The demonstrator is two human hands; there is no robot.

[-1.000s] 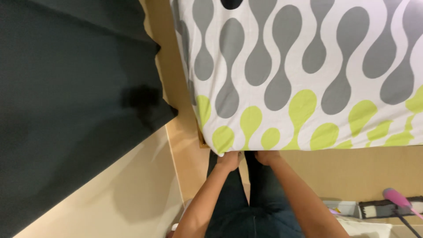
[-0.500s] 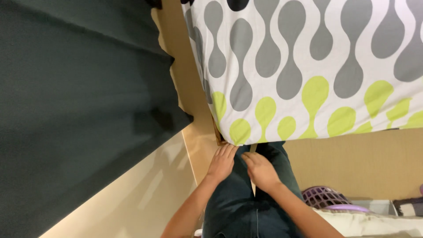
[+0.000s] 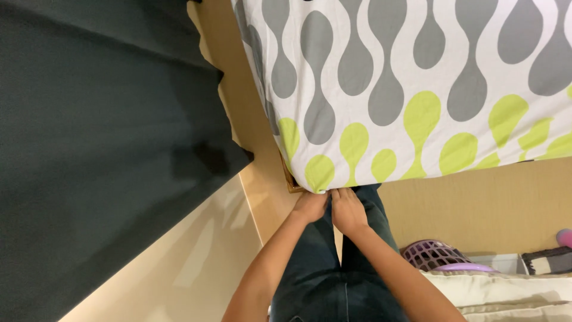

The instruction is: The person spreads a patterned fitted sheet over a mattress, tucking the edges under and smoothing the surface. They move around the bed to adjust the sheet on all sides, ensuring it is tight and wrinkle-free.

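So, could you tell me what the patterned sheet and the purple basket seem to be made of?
The patterned sheet looks like matte woven cotton: soft creases, no shine, and it wraps the corner where both hands grip it. The purple basket looks like moulded plastic, with a regular lattice of holes and a slight sheen.

A white fitted bedsheet with grey and lime-green drop shapes point(image 3: 405, 89) lies stretched smooth over the mattress. Its corner sits pulled down at the wooden bed frame's edge point(image 3: 292, 182).
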